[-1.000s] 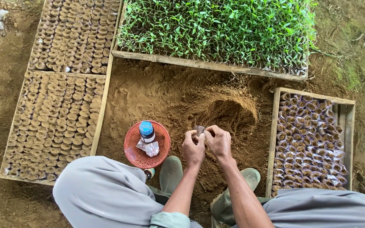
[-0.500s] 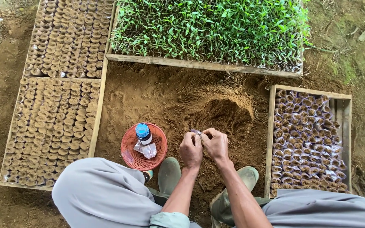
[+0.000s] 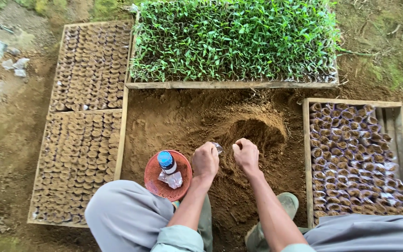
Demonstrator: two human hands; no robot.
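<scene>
Seedling bag (image 3: pixel 218 148), small and clear, sits pinched in my left hand (image 3: pixel 205 161), poking out just past the curled fingers. My right hand (image 3: pixel 246 155) is closed in a loose fist just beside it, above the soil heap (image 3: pixel 253 128). Behind my left fingers a red basket (image 3: pixel 157 184) holds a blue-capped bottle (image 3: pixel 166 161)

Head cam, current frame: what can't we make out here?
- Small clear plastic piece in the left hand: mostly hidden by the curled fingers, kind unclear.
- Right hand: fist closed, so any contents are hidden.
- Bottle in the red basket: seen from above, contents unknown.
- Left wooden tray: pot contents too small to tell.
- Person's knees: cut off by the bottom edge.
</scene>
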